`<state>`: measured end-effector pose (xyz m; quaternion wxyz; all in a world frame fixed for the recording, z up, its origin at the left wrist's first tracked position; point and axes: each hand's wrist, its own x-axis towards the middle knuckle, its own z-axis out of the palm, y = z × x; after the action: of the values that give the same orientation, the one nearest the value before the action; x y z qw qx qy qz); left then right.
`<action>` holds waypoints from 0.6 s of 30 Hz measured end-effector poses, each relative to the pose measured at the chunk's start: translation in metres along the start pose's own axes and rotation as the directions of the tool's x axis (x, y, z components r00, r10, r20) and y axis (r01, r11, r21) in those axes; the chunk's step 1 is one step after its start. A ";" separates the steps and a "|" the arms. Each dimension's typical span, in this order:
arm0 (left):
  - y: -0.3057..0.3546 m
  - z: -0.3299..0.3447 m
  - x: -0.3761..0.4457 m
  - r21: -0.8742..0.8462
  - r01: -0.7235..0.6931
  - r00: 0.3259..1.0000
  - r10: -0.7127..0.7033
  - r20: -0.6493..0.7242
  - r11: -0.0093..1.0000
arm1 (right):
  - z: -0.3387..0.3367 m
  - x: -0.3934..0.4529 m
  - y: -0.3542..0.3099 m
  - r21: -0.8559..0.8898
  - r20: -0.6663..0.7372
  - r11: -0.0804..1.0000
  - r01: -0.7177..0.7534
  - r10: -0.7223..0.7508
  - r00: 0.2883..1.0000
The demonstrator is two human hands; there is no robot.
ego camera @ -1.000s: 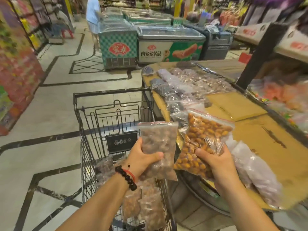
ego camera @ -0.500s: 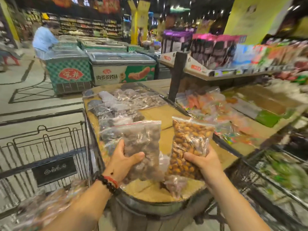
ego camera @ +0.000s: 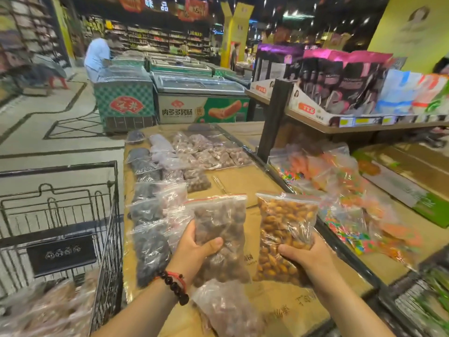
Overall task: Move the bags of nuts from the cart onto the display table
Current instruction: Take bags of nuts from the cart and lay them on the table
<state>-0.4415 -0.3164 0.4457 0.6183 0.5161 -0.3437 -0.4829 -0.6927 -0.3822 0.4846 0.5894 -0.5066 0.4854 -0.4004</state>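
Left hand (ego camera: 196,249) grips a bag of brown nuts (ego camera: 220,237); right hand (ego camera: 306,257) grips a bag of golden nuts (ego camera: 281,229), both above the display table (ego camera: 279,302). Cart (ego camera: 107,215) at left.

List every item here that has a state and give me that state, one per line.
Left hand: closed on the bag of dark brown nuts, held over the table.
Right hand: closed on the bag of orange-brown nuts.
Both held bags: zip tops sealed.
Display table: partly stocked, bags in rows at left and far end.
Shopping cart: bags remain inside.
Chest freezers: lids shut.
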 end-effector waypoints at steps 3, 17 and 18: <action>-0.022 0.005 0.057 -0.036 0.024 0.998 -0.026 -0.050 0.999 | -0.002 0.054 -0.002 -0.066 0.008 0.998 -0.013 0.013 1.000; -0.060 -0.013 0.290 -0.143 0.185 0.921 -0.223 -0.320 0.972 | 0.007 0.275 0.016 -0.134 0.160 0.985 -0.108 0.129 0.979; -0.063 -0.015 0.300 -0.119 0.202 0.911 -0.231 -0.342 0.972 | 0.011 0.290 0.022 -0.136 0.167 0.983 -0.123 0.145 0.975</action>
<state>-0.3533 -0.5975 0.3593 0.6332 0.6037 -0.1478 -0.4612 -0.6220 -0.6555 0.4148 0.6228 -0.5422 0.4885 -0.2819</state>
